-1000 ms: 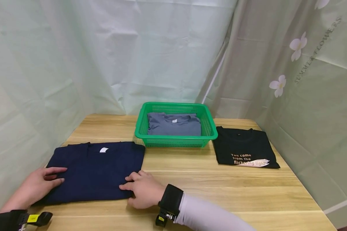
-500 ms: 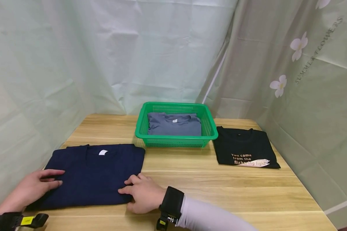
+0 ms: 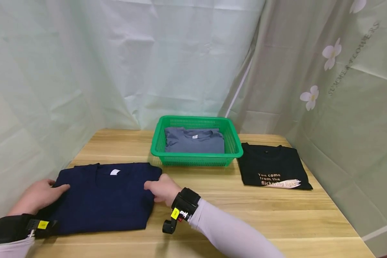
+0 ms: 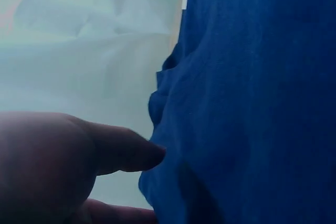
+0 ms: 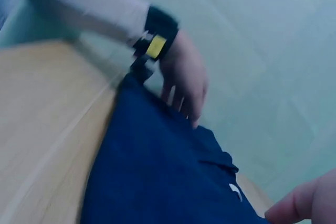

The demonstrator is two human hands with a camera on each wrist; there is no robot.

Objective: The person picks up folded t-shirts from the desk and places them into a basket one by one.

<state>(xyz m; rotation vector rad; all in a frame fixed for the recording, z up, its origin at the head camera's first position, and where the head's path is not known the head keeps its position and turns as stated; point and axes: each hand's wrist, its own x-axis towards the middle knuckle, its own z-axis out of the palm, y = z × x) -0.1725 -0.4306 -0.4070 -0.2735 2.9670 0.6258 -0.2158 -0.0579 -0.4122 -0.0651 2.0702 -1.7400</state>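
Observation:
A navy T-shirt (image 3: 106,200), folded into a rectangle with a white neck label, lies on the left of the table. My left hand (image 3: 40,197) pinches its left edge, thumb on top and fingers at the edge, mostly hidden. At the opposite edge, my right hand (image 3: 164,190) holds the cloth near the upper right corner, its fingers hidden under the fabric. In the left wrist view, the thumb of the left hand (image 4: 47,156) touches the cloth's border. From the right wrist, both the T-shirt (image 5: 152,161) and the left hand (image 5: 186,74) show.
Behind it, a green plastic basket (image 3: 196,155) holds a folded grey T-shirt (image 3: 195,145). A folded black T-shirt (image 3: 271,161) with printed words lies right of the basket. Pale curtains (image 3: 180,61) surround the wooden table (image 3: 245,222) at the back and sides.
My right hand has moved up along the T-shirt's right side and now grips its edge. The left hand has shifted slightly up and taken the left edge. The T-shirt slid slightly nearer.

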